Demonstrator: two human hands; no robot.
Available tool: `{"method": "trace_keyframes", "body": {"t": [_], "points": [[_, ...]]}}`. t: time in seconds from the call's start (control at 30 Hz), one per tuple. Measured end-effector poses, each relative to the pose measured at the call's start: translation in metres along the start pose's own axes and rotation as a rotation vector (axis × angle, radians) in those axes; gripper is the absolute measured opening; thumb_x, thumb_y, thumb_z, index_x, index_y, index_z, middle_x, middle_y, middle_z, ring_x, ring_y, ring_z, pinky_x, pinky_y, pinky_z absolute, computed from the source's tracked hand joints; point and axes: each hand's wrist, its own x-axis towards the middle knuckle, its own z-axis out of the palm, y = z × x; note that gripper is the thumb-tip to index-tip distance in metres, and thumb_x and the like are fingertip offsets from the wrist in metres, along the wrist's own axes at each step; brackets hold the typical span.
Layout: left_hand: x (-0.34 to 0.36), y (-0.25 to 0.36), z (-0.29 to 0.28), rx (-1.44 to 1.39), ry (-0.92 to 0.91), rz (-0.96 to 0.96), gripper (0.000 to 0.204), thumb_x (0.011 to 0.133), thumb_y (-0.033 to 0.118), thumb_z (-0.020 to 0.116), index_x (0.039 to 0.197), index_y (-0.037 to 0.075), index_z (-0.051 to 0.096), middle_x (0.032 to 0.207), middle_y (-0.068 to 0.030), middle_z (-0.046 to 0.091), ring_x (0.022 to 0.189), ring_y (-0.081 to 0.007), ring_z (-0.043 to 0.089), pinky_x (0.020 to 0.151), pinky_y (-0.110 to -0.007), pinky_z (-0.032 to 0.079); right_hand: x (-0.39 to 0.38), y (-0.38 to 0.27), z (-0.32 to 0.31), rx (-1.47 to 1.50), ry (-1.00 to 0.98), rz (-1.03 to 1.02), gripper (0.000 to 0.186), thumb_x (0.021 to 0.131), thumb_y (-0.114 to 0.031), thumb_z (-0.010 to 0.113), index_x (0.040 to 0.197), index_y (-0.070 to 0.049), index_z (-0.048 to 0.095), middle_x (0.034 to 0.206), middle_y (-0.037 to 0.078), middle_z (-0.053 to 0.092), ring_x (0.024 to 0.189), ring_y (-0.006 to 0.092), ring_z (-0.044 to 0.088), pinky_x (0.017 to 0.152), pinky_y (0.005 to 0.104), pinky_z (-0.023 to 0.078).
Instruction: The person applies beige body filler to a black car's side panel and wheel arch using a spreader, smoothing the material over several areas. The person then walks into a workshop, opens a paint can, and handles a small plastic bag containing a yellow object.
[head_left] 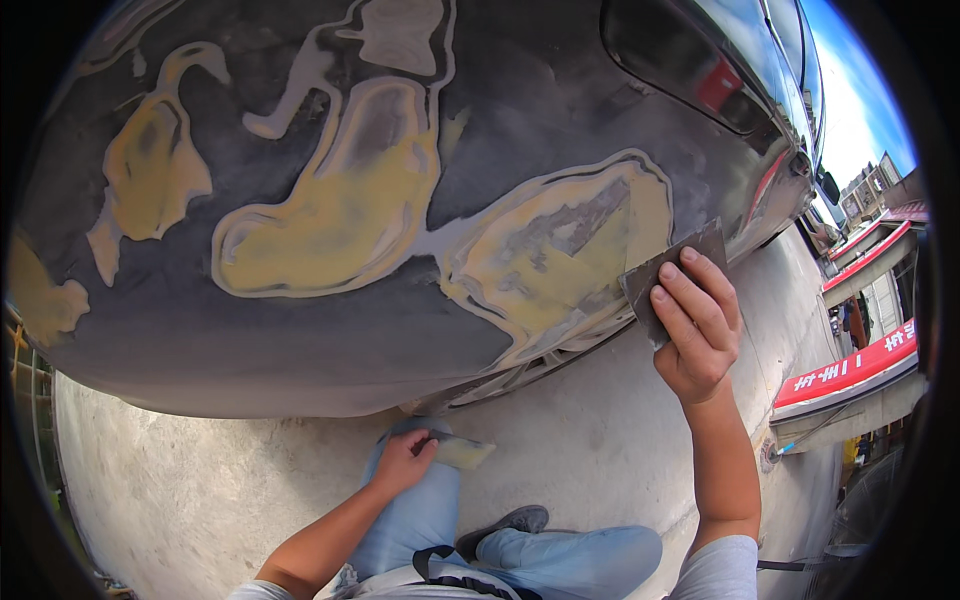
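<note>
A dark grey, sanded car body panel fills the upper view, patched with yellowish filler ringed by feathered paint edges. My right hand presses its fingers flat on a thin dark rectangular spreader. That spreader lies at the right edge of the nearest filler patch; whether it touches the panel is hard to tell. Down by my knee, my left hand pinches a flat plate smeared with yellow filler. Part of the plate is hidden under my fingers.
More filler patches spread leftward over the panel. Below the panel's lower edge lies a pale concrete floor. My bent legs and dark shoe are beneath me. Red signboards stand at the right, past the car.
</note>
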Motion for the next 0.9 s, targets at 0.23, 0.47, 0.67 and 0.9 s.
{"method": "trace_keyframes", "body": {"t": [0.23,0.47,0.67,0.9], "points": [[0.0,-0.009,0.005,-0.006,0.009,-0.01,0.023,0.095,0.022,0.071,0.098,0.0,0.068,0.071,-0.0089,0.065,0.062,-0.0142,0.057,0.059,-0.034,0.047,-0.004,-0.006,-0.025,0.046,-0.1,-0.004,0.028,0.071,0.001,0.067,0.097,0.0,0.078,0.11,0.014,0.076,0.106,0.0373,0.072,0.096,0.0495,0.056],[0.0,-0.015,0.009,0.023,0.002,-0.005,0.025,0.094,0.023,0.072,0.103,0.0,0.07,0.076,-0.0103,0.069,0.065,-0.0171,0.062,0.062,-0.033,0.05,0.071,0.0,-0.008,0.013,0.083,-0.093,0.032,0.071,0.001,0.068,0.102,0.0,0.077,0.109,0.015,0.076,0.106,0.037,0.072,0.095,0.046,0.057],[0.0,-0.019,0.012,-0.048,0.031,-0.022,0.023,0.094,0.021,0.072,0.103,0.0,0.07,0.075,-0.0106,0.069,0.064,-0.0169,0.061,0.061,-0.033,0.049,0.084,-0.006,0.009,-0.011,0.052,-0.089,0.032,0.066,0.001,0.067,0.096,0.002,0.079,0.106,0.013,0.076,0.102,0.036,0.072,0.085,0.0425,0.06],[-0.001,-0.009,0.005,0.01,0.009,0.013,0.021,0.095,0.02,0.071,0.101,-0.001,0.07,0.073,-0.0094,0.068,0.062,-0.0154,0.059,0.06,-0.033,0.048,0.047,-0.013,0.0,-0.034,-0.057,-0.06,0.031,0.066,-0.002,0.069,0.096,-0.001,0.08,0.108,0.013,0.076,0.106,0.0373,0.072,0.093,0.0491,0.058]]}}
